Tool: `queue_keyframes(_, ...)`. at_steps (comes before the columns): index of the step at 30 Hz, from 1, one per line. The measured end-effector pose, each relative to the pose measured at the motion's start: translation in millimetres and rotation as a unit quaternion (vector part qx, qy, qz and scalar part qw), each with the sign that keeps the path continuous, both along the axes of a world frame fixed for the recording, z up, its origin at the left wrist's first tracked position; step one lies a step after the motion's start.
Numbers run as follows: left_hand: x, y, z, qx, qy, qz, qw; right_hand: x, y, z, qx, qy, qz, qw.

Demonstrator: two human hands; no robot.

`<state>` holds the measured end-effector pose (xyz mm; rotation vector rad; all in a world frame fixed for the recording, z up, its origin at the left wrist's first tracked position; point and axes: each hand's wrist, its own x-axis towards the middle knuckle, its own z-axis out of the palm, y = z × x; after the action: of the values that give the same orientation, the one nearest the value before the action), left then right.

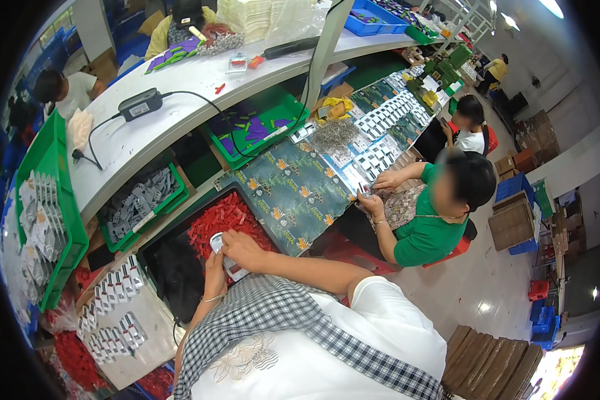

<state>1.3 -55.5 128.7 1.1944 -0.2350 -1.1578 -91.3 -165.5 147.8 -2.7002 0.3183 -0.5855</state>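
My left hand (215,275) and my right hand (243,251) meet low in front of me, just at the near side of a heap of small red plastic parts (230,220). Between them is a small white and silver plastic casing (217,241). The fingers of both hands are closed around it and cover much of its middle. Another white piece (235,272) shows below my right palm; whether it belongs to the same casing I cannot tell. The red parts lie in a black tray (170,250).
Rows of white casings with dark and red parts (119,287) stand on a board at left. Green bins (143,200) hold grey pieces and purple parts. A black power adapter (140,105) lies on the white shelf. At right a co-worker in green (433,227) handles parts beside a patterned mat (290,190).
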Motion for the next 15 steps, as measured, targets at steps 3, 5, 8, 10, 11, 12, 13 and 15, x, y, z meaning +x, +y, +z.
queue_keyframes(3,0.1,0.5,5.8,-0.006,-0.002,0.006,1.0,2.1,-8.1,8.7,-0.014,0.003,0.027,1.0)
queue_keyframes(5,0.0,1.7,9.1,0.016,-0.017,0.003,1.0,2.6,-9.5,13.2,-0.052,0.002,0.028,0.998)
queue_keyframes(8,-0.6,0.5,12.2,0.011,-0.012,-0.021,1.0,-0.5,-9.9,17.5,0.0,-0.001,0.005,1.0)
queue_keyframes(10,-0.4,-0.6,14.2,0.013,-0.018,-0.02,1.0,-1.8,-12.0,20.3,0.0,0.007,0.016,1.0)
queue_keyframes(11,-0.7,-1.0,15.2,0.009,-0.023,-0.018,1.0,-2.6,-14.0,22.0,0.008,0.027,0.024,0.999)
queue_keyframes(12,-1.3,-1.3,16.2,0.013,-0.024,-0.021,0.999,-3.8,-16.5,24.0,0.0,0.016,0.026,1.0)
queue_keyframes(13,-1.9,-2.0,17.1,0.013,-0.036,-0.03,0.999,-5.1,-19.7,26.4,0.006,0.038,0.04,0.998)
queue_keyframes(15,-2.5,-3.5,19.1,0.011,-0.049,-0.039,0.998,-6.4,-28.4,31.8,0.009,0.061,0.054,0.997)
